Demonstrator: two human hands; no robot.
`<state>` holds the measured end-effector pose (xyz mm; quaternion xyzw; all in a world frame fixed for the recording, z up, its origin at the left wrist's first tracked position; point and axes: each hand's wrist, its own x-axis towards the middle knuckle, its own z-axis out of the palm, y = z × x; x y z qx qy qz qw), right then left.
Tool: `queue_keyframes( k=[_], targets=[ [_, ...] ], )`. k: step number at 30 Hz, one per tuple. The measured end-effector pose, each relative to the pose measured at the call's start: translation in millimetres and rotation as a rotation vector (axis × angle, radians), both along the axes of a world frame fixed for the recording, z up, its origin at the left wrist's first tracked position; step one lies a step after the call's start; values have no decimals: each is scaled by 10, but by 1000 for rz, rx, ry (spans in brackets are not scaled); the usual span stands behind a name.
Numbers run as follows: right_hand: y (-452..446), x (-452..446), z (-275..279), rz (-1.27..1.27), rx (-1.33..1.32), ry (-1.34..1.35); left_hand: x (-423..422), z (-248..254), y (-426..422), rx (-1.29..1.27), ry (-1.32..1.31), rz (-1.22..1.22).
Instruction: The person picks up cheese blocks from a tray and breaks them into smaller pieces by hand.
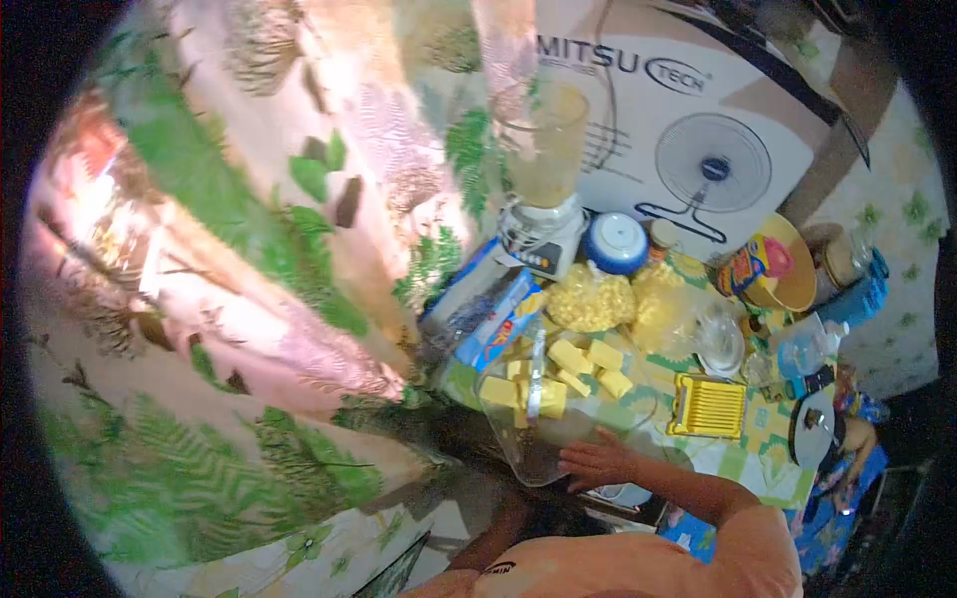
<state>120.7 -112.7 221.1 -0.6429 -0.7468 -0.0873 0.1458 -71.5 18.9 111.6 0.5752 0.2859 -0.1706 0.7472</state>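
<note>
My right hand [598, 461] has its fingers spread at the near edge of a clear plastic tray [535, 482], and nothing shows in its grip. Several pale yellow blocks [570, 357] lie in and around the far part of the tray. A narrow shiny strip [536, 374] crosses the blocks on the left. My left forearm reaches into shadow below the tray, and the left hand itself is hidden. Right of the tray lies a yellow slotted rack [706, 409].
A blender [543, 224], a blue-rimmed bowl [616, 243], a bag of yellow pieces [590, 299] and a blue box [501, 321] stand behind. A tub [783, 264], a plastic bottle [800, 349] and a round lid [813, 429] are at right. Patterned curtains hang left.
</note>
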Motion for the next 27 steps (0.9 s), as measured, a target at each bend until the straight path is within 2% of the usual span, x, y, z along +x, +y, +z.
queue_keyframes(
  k=[3, 8, 12, 18, 21, 24, 27],
  targets=[
    [5, -31, 16, -34, -159, -75, -326, -33, 113, 37, 83, -72],
    [25, -44, -41, -33, -90, -149, -595, 27, 223, 59, 182, -132],
    [41, -46, -110, -24, -9, -110, -504, 86, 241, 89, 183, -125],
    [51, -64, 63, -63, -186, 48, -321, 172, 287, 142, 175, -93],
    [101, -138, 154, -126, -135, 19, -302, 178, 296, 149, 190, -93],
    [114, -275, 165, -143, -317, -102, -287, 162, 304, 154, 199, -91],
    [19, -369, -56, 6, -92, -98, -276, 170, 337, 164, 207, -93]
  ],
)
